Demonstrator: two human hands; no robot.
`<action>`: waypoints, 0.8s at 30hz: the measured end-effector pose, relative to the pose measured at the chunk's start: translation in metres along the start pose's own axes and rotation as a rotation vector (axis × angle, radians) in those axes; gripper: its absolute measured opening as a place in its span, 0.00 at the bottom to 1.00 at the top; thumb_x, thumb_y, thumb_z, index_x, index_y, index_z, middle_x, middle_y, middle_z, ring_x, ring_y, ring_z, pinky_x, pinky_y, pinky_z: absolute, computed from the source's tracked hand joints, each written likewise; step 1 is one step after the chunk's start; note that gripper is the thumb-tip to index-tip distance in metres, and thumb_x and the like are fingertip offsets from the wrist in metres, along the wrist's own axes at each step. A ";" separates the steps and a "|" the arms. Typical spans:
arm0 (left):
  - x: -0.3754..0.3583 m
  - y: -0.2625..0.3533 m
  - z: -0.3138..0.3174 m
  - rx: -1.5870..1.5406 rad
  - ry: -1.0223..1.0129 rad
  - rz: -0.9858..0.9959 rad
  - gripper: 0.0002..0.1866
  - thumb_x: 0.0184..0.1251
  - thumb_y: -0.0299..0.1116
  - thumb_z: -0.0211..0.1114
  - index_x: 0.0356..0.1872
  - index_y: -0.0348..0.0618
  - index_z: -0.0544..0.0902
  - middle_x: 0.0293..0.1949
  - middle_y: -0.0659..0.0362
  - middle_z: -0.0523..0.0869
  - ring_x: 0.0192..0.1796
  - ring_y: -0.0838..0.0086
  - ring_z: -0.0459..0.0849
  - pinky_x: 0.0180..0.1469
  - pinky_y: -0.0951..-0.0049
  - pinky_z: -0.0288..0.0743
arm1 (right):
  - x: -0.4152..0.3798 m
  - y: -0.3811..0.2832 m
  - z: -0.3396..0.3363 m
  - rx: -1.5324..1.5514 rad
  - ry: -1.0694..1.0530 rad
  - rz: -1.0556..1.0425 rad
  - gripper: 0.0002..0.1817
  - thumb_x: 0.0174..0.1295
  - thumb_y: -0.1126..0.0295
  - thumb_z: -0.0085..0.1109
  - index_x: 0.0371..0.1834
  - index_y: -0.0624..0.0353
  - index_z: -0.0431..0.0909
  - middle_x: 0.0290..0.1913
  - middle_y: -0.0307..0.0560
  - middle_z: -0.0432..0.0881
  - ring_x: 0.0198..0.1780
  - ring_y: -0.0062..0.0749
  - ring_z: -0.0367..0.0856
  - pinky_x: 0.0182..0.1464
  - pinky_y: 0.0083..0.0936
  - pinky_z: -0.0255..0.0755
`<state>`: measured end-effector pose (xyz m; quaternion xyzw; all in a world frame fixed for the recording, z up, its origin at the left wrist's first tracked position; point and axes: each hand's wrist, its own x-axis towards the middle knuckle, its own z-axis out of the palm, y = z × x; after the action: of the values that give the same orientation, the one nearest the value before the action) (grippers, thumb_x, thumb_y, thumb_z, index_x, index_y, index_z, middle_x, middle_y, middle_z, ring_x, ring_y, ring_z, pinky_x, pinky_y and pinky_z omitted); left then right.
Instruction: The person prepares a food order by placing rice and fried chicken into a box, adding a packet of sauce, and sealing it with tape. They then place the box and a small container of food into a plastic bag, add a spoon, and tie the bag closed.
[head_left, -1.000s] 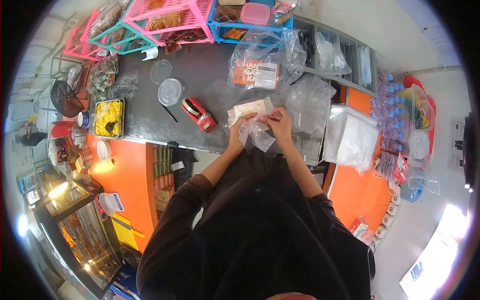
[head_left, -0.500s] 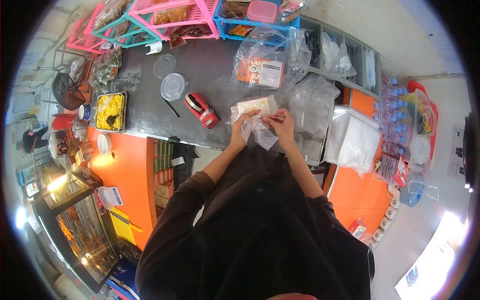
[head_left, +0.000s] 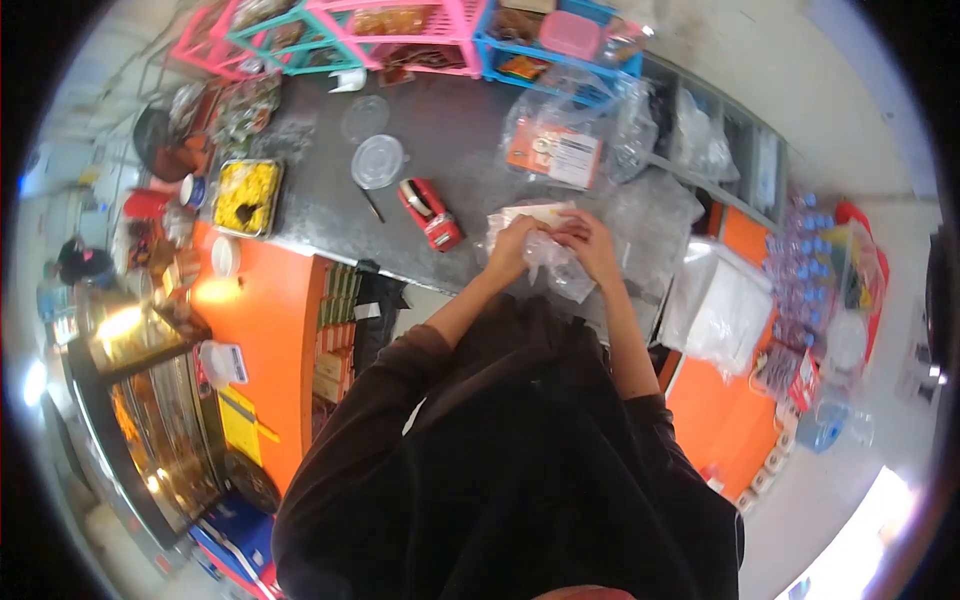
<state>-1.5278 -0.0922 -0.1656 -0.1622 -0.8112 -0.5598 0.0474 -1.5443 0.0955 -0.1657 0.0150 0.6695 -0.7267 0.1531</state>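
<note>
Close in front of my body, a small cream-coloured box [head_left: 540, 213] sits inside a clear plastic bag [head_left: 570, 278] at the counter's near edge. My left hand [head_left: 513, 247] is closed on the bag's gathered plastic, on the left. From the right, my right hand [head_left: 590, 243] has its fingers bent and pressed together on the same gathered part. The fingers of both hands nearly meet, and the exact grip is partly hidden. A red tape dispenser [head_left: 431, 214] lies left of them, beside a dark pen [head_left: 369, 204].
On the dark counter [head_left: 320, 200] are clear round lids [head_left: 378, 161] and a tray of yellow food [head_left: 246, 198]. Another bag with an orange box [head_left: 553, 152] stands behind my hands. Loose plastic bags [head_left: 655, 215] lie right. Baskets [head_left: 420, 35] line the back; water bottles [head_left: 800, 260] stand far right.
My head view has shifted, so the counter's things appear farther right. My right hand has come closer to the left one, over the bag's gathered plastic.
</note>
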 end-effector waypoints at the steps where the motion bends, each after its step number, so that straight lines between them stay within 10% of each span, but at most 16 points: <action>1: 0.002 -0.002 0.000 -0.062 -0.027 -0.060 0.16 0.43 0.21 0.70 0.38 0.40 0.79 0.43 0.52 0.84 0.47 0.55 0.81 0.50 0.64 0.74 | 0.005 0.003 -0.008 -0.148 -0.068 0.040 0.25 0.54 0.84 0.62 0.57 0.56 0.74 0.38 0.43 0.81 0.37 0.22 0.80 0.41 0.18 0.75; 19: 0.009 -0.026 0.032 0.130 0.143 -0.169 0.15 0.44 0.27 0.69 0.36 0.39 0.79 0.35 0.49 0.83 0.43 0.53 0.82 0.43 0.61 0.74 | 0.028 0.015 -0.013 -0.786 -0.046 -0.798 0.20 0.50 0.72 0.65 0.49 0.50 0.80 0.38 0.41 0.81 0.35 0.28 0.79 0.38 0.24 0.73; 24: 0.006 -0.014 0.036 0.263 0.137 -0.045 0.20 0.41 0.29 0.71 0.40 0.41 0.80 0.40 0.52 0.81 0.49 0.52 0.79 0.49 0.55 0.71 | 0.022 0.030 -0.022 -0.474 0.058 -0.273 0.21 0.50 0.74 0.63 0.51 0.51 0.79 0.32 0.41 0.81 0.33 0.24 0.79 0.38 0.24 0.73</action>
<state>-1.5339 -0.0616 -0.1896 -0.0979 -0.8758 -0.4594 0.1109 -1.5617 0.1105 -0.2015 -0.0909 0.8208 -0.5630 0.0340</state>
